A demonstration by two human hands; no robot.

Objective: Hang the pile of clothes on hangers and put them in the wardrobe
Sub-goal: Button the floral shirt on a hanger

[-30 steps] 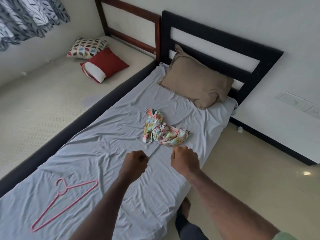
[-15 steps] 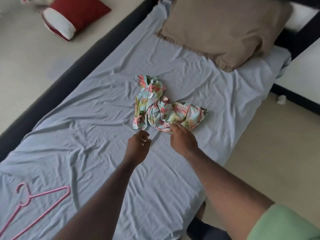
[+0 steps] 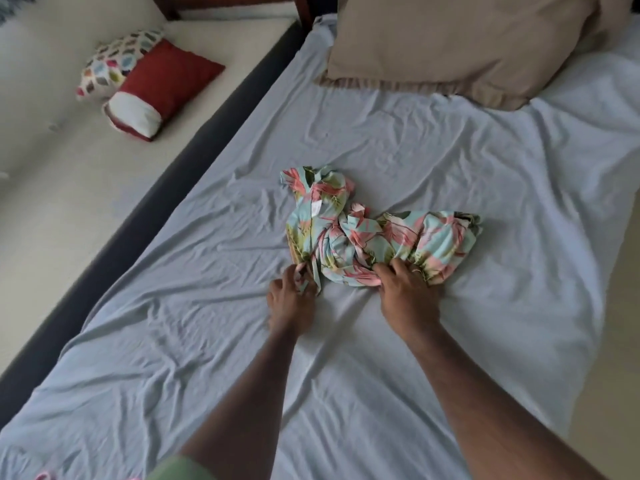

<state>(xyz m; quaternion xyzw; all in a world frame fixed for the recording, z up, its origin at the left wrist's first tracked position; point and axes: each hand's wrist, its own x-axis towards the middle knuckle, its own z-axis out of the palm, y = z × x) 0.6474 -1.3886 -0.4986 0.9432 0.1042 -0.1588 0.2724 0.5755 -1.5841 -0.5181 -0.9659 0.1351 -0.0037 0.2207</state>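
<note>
1. The view looks down from head height onto a single bed covered with a wrinkled pale blue-grey sheet point(image 3: 450, 168).
2. A crumpled garment point(image 3: 367, 233) lies near the middle of the sheet. It is light turquoise with pink and green leaf shapes, and a small white label shows on its left part.
3. The garment is bunched and twisted, with one part reaching toward the head of the bed and another spreading out to the right.
4. The left hand point(image 3: 291, 299) reaches in from the bottom of the view and pinches the near left edge of the garment, with a strip of cloth caught between thumb and fingers.
5. The right hand point(image 3: 408, 292) grips the near edge of the garment's right part, its fingers curled into the fabric.
6. Both forearms are bare and stretch up from the bottom edge. A bit of green sleeve point(image 3: 180, 469) shows at the lower edge.
7. A large tan pillow point(image 3: 460, 46) lies at the head of the bed, well apart from the garment.
8. To the left, past a dark bed frame edge point(image 3: 194, 143), is a second mattress in cream point(image 3: 69, 202).
9. On that mattress rest a red cushion point(image 3: 162, 88) with a white end and, touching it behind, a patterned cushion point(image 3: 114, 64) with coloured leaf shapes.
10. Two small pink shapes point(image 3: 45, 475) show at the bottom left edge, too cropped to identify.
</note>
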